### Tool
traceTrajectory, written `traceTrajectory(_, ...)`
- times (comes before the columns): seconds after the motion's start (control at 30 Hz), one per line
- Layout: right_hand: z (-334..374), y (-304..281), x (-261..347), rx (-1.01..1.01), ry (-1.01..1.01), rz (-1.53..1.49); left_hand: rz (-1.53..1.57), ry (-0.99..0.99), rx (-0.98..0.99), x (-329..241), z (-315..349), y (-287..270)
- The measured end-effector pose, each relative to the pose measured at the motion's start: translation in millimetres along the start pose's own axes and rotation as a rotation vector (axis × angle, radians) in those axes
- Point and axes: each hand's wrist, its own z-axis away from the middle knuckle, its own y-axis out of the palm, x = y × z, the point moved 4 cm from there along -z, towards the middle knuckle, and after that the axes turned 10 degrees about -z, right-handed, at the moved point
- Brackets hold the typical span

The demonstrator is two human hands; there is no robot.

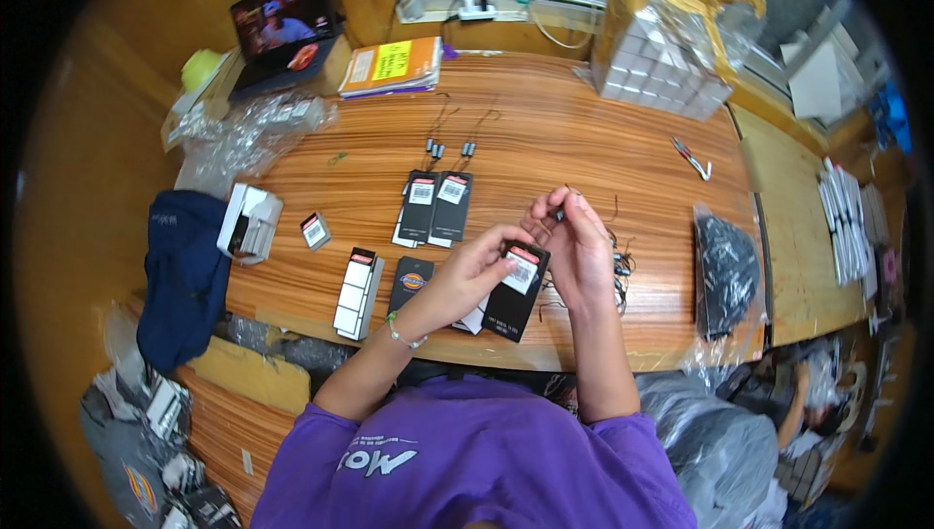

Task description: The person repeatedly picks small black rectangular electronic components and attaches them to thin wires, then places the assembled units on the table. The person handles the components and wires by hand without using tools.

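Note:
My left hand (pixel 479 271) is closed on a black hang tag (pixel 514 307) with a white and red barcode sticker near its top. Just above that tag, my right hand (pixel 584 252) has its fingers curled around a tag string (pixel 557 215) with a small dark end piece; most of the string is hidden. Below my left wrist lies another black tag (pixel 413 281) with an orange and blue emblem, beside a stack of white stickers (pixel 356 293). Farther off, stickered black tags (pixel 419 200) lie in two piles, their strings stretched toward the far side.
Loose black strings (pixel 623 266) lie right of my right hand. A small sticker stack (pixel 314 231) and a white box (pixel 251 224) sit left. A bagged black cap (pixel 730 276), snips (pixel 692 158), a wrapped carton (pixel 662 57), papers (pixel 391 66) and a laptop (pixel 282 37) surround the wooden table.

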Motion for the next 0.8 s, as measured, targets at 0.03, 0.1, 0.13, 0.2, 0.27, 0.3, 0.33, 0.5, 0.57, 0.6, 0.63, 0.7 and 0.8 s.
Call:
traceTrajectory(0.03,-1.8,3.4,0.9,-0.033,-0.006,0.017,-0.063,0.003,0.012,2.7,3.0,-2.6)
traceTrajectory(0.1,-8.5,6.1,13.4,0.045,-0.083,0.023,-0.053,-0.062,0.096,-1.0,8.1,-4.7)
traceTrajectory(0.13,-10.2,15.6,20.3,0.009,-0.124,0.069,-0.038,-0.060,0.123,5.4,10.0,-8.1)
traceTrajectory(0.2,-14.5,27.4,28.2,0.082,-0.079,-0.035,0.026,0.016,0.105,2.6,11.9,-13.1)
traceTrajectory(0.27,-18.2,35.6,26.1,0.091,-0.067,-0.041,0.071,0.075,0.057,-9.3,12.3,-14.1)
traceTrajectory(0.3,-20.0,40.9,22.4,0.087,-0.072,-0.047,0.086,0.070,0.063,-11.0,11.6,-14.3)
traceTrajectory(0.33,-21.6,45.4,19.4,0.083,-0.077,-0.054,0.101,0.065,0.069,-12.0,10.2,-15.5)
traceTrajectory(0.5,-23.6,63.8,15.6,0.122,-0.108,-0.003,-0.103,0.201,0.107,-4.6,6.9,-11.0)
traceTrajectory(0.57,-23.0,68.7,17.6,0.132,-0.111,0.027,-0.130,0.162,0.097,-3.5,7.6,-11.7)
traceTrajectory(0.6,-22.7,71.3,18.1,0.116,-0.115,0.029,-0.104,0.155,0.067,-3.9,8.3,-13.6)
traceTrajectory(0.63,-22.3,73.6,20.9,0.125,-0.132,0.026,-0.078,0.149,0.036,-3.9,8.6,-14.9)
traceTrajectory(0.7,-22.0,77.9,26.8,0.145,-0.158,0.015,0.114,0.221,0.048,-1.5,7.8,-14.5)
traceTrajectory(0.8,-23.8,84.6,27.9,0.154,-0.141,0.017,0.179,0.245,0.117,2.0,8.5,-18.7)
